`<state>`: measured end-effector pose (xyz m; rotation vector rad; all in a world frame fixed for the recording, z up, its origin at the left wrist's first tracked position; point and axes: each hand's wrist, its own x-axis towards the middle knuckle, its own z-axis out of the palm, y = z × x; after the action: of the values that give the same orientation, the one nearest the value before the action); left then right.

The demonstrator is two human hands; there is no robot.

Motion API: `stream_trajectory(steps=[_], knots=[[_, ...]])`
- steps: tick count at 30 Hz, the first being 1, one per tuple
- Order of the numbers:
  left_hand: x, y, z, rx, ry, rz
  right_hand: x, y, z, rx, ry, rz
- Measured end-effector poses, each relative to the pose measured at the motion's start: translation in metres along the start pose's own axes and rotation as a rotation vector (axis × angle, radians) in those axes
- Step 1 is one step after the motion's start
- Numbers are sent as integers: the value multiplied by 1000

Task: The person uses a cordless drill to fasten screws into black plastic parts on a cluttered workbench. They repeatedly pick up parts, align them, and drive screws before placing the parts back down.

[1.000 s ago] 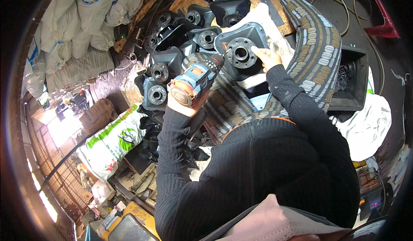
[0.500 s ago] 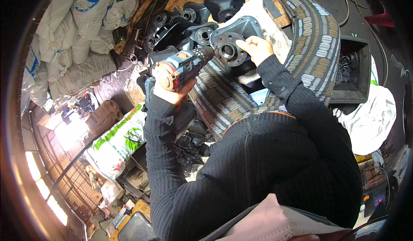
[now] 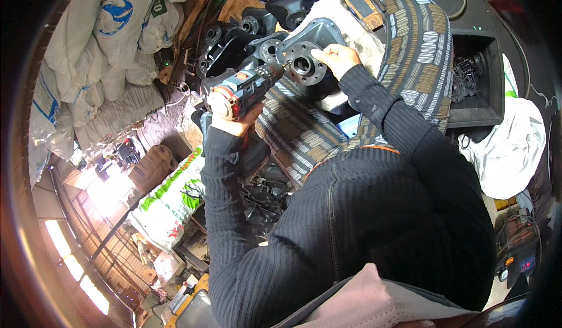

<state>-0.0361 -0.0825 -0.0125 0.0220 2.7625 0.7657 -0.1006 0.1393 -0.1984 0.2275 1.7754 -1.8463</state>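
- Okay, left grip [image 3: 239, 123] wrapped round drill [image 3: 246, 86] handle — chuck up-right of it.
- Right grip [image 3: 342, 61]: fingertips at rim of black flanged part [image 3: 317, 74], just left of grip — can't tell if pinching.
- Similar parts [image 3: 293, 1] beyond both.

The drill [image 3: 241, 90] is left of the flange [image 3: 297, 78], the bin [image 3: 490, 102] right.

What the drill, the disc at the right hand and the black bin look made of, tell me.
Drill: probably hard plastic outside, blue-grey and orange with moulded-looking curves.
Disc: likely metal, dark grey, dull sheen, crisp holes.
Bin: perhaps matte black plastic, with thick, plain walls; painted metal possible.
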Motion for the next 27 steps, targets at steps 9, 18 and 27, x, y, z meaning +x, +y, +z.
stream_trajectory(steps=[9,18,27], knots=[[8,-4,-3,205,-192,-18,-1,0,-4,-207,154,-63],[13,10,-11,389,-344,72,-10,-9,-9,-314,164,-255],[14,6,7,412,-265,30,-20,-14,-14,-175,80,-119]])
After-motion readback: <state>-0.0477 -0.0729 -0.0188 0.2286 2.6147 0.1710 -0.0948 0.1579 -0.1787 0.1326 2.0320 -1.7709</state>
